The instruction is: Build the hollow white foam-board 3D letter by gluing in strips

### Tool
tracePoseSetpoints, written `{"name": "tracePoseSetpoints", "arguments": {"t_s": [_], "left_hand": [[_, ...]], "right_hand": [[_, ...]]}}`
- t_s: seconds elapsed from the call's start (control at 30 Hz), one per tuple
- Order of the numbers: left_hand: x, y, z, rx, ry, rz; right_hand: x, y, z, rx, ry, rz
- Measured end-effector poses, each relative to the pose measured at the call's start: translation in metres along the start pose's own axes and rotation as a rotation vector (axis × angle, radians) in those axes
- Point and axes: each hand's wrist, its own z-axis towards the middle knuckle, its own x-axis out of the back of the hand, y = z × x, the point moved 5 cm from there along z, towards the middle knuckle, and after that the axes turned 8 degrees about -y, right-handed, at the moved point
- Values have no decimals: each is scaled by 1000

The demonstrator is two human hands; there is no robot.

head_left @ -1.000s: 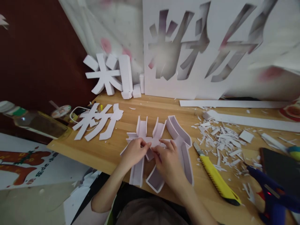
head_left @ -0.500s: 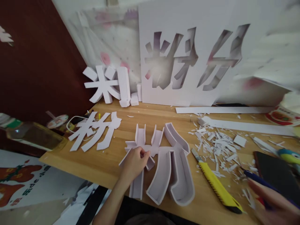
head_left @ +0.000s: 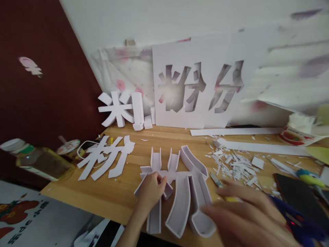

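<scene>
A white foam-board Chinese character (head_left: 177,204) lies on the table, built as a flat base with upright walls around its strokes. My left hand (head_left: 152,189) rests at its left part, thumb and fingers pinched on a short foam strip (head_left: 168,191) standing as a wall. Over its lower right edge hangs my right hand (head_left: 244,214), blurred by motion, fingers stretched out with nothing seen in them. Beside that hand lies a blue glue gun (head_left: 299,218) with a small red light. A yellow utility knife (head_left: 216,179) is mostly hidden beneath my right hand.
Flat foam character pieces (head_left: 102,161) lie left, near an oil bottle (head_left: 38,159). At the back stand a finished foam character (head_left: 118,109) and a cut-out foam board (head_left: 177,118). Foam scraps (head_left: 236,164), long strips (head_left: 267,147), a dark phone-like slab (head_left: 300,195) and a paper bowl (head_left: 295,134) are right.
My right hand has let go of the blue glue gun and swung left over the character. My left hand stays pinched in place. The view has tilted upward.
</scene>
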Motion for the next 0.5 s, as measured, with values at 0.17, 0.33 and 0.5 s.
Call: {"name": "tracePoseSetpoints", "arguments": {"t_s": [0.17,0.33,0.5], "left_hand": [[0,0,2,-24,-7,-7],[3,0,2,-76,-38,8],[5,-1,1,-94,-39,-7]], "right_hand": [[-97,7,24,-124,-295,-163],[-131,24,5,-265,-281,-272],[-133,26,1,-279,-271,-291]]}}
